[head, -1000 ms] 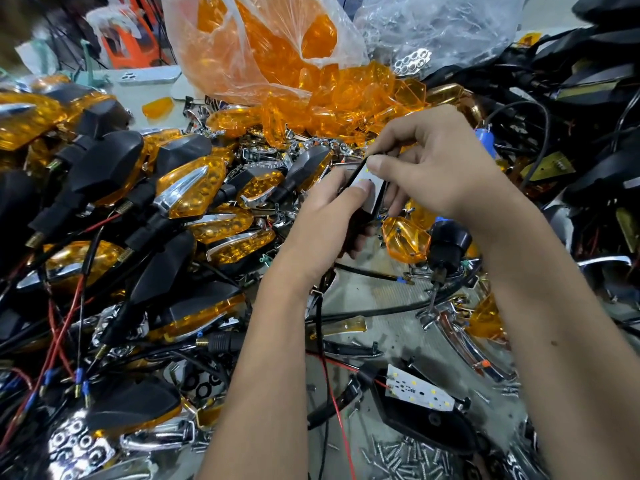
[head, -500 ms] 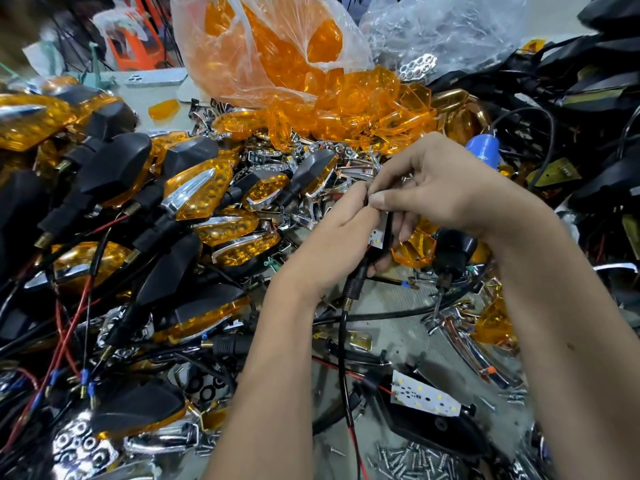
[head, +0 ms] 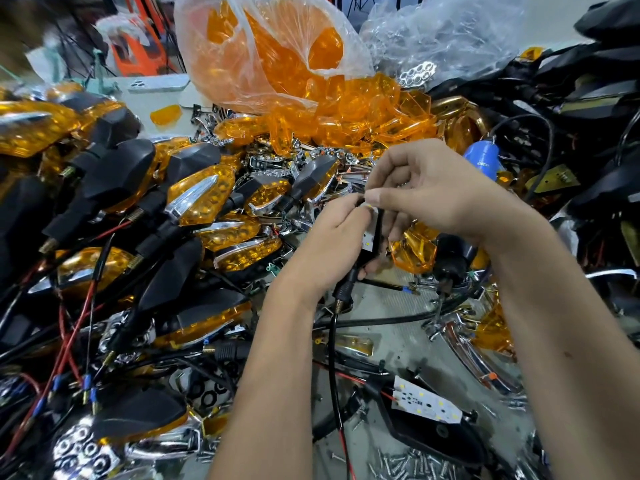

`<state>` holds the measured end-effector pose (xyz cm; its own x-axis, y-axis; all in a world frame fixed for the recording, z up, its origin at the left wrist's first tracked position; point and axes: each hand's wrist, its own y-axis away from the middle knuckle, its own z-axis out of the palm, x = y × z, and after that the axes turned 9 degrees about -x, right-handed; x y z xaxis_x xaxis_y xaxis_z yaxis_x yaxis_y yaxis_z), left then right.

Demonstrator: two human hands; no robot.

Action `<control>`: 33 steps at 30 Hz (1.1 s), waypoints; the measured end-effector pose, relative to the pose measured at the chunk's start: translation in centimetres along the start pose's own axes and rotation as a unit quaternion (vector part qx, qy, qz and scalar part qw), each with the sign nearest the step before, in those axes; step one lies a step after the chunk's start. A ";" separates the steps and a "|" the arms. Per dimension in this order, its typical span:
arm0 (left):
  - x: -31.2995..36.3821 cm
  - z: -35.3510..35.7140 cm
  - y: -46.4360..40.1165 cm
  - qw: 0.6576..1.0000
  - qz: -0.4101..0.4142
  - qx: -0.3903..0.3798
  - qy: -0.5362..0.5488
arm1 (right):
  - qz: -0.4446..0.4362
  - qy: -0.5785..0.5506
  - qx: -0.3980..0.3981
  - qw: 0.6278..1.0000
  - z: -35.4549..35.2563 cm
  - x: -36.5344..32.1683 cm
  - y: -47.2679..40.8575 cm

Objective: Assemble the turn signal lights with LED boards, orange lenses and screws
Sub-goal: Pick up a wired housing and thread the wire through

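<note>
The left hand [head: 332,237] is gripping a black turn signal housing [head: 363,258] from below, fingers curled round it, its stem [head: 343,292] and black lead hanging beneath the hand. The right hand [head: 433,192] is pinching narrowly at the top edge of the white LED board [head: 370,237], which is sitting in the mouth of that housing; whether the board is fully seated cannot be told, the fingers are hiding most of it.

Taking the held housing as landmark: a loose orange lens [head: 412,251] is lying just to its right, the heap of orange lenses [head: 346,112] spilling from a plastic bag [head: 263,53] is lying beyond it, finished lights [head: 201,195] are piling up to its left, and nearer the person a second open housing with an LED board [head: 426,403] is lying beside scattered screws [head: 398,462].

Judged risks: the board appears to be going in, and pressing it in crooked could be straining its wires. The lead is trailing down through tangled cables, so lifting the housing could be snagging it. The screws are lying loose among clutter, where they could scatter
</note>
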<state>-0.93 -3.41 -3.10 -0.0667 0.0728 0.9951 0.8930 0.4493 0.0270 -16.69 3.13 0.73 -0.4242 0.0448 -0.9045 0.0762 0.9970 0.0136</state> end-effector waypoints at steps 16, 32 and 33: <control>-0.7 -2.4 -0.1 0.979 -0.033 0.181 0.091 | 0.004 0.108 0.148 0.983 0.6 0.2 -1.7; -0.8 -3.9 0.4 0.959 -0.032 0.224 0.169 | -0.020 0.427 -0.146 0.892 5.2 -3.5 -15.0; -0.8 -3.8 0.4 0.959 -0.032 0.222 0.171 | -0.029 0.427 -0.129 0.894 5.1 -3.2 -15.0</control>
<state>1.16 -6.72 -3.50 0.1025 -0.2299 0.9678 0.6089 0.7838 0.1218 -11.84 -12.32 1.25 -0.9639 -0.0858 -0.2520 -0.1327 0.9755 0.1754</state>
